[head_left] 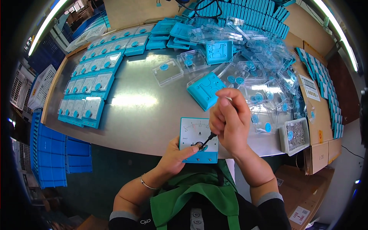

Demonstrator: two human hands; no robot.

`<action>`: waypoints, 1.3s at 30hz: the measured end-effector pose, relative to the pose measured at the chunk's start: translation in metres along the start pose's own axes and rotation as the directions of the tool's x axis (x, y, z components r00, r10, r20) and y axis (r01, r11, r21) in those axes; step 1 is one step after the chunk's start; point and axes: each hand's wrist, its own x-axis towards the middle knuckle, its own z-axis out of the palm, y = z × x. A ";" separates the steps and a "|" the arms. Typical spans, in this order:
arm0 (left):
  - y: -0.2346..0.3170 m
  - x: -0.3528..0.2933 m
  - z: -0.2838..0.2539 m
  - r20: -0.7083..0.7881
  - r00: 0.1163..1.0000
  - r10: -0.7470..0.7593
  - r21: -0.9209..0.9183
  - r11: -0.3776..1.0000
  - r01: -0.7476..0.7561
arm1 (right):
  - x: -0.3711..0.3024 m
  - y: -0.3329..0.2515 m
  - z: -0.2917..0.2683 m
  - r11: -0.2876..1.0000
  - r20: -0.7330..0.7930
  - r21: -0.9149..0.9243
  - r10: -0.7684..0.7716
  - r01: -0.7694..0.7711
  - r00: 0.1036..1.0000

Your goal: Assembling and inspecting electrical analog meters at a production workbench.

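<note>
My left hand (178,156) grips a panel ammeter (191,135) with a white dial and a blue base, held at the table's front edge. Its thumb lies by the round opening low on the dial, where small metal parts show. Closed around a slim screwdriver-like tool (209,139), my right hand (231,124) is above the meter's right side. The tool slants down and its dark tip reaches into that opening. Most of its handle is hidden by my fingers. Beyond the meter lies a blue meter base (206,90).
Rows of assembled meters (89,86) line the table's left side. Clear covers (264,90) with blue knobs pile up at right, with blue cases (241,15) stacked behind. A white tray (284,138) of small metal parts stands at the right edge, beside a cardboard box (321,155).
</note>
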 end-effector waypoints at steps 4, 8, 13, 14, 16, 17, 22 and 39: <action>0.001 0.000 -0.001 0.014 0.984 0.176 0.373 0.912 -0.169 | 0.023 0.005 -0.009 0.974 -0.116 0.062 0.224 -0.218 0.968; -0.002 0.004 -0.010 0.083 0.960 0.269 0.583 0.768 -0.266 | 0.011 -0.005 -0.001 0.988 -0.092 0.004 0.153 -0.154 0.984; 0.009 0.001 -0.032 -0.045 0.934 0.354 0.211 0.917 -0.338 | -0.017 -0.058 -0.050 0.880 -0.073 -0.460 0.094 -0.117 0.993; 0.013 0.001 -0.035 -0.099 0.921 0.376 0.124 0.923 -0.363 | -0.022 -0.053 -0.061 0.644 -0.059 -0.760 0.067 -0.088 0.996; 0.024 0.000 -0.042 -0.128 0.939 0.318 0.015 0.948 -0.319 | -0.035 -0.038 -0.084 0.020 0.164 -0.986 -0.006 0.164 0.986; 0.024 -0.001 -0.041 -0.125 0.941 0.315 0.011 0.948 -0.317 | -0.044 -0.021 -0.098 -0.237 0.241 -0.945 -0.035 0.226 0.970; 0.024 0.005 -0.033 -0.160 0.928 0.336 0.072 0.942 -0.329 | -0.056 -0.001 -0.101 -0.280 0.223 -0.933 0.040 0.225 0.974; 0.054 -0.029 -0.052 -0.342 0.714 0.611 0.081 0.776 -0.625 | 0.075 -0.031 0.076 -0.041 0.399 -0.626 0.842 0.779 0.364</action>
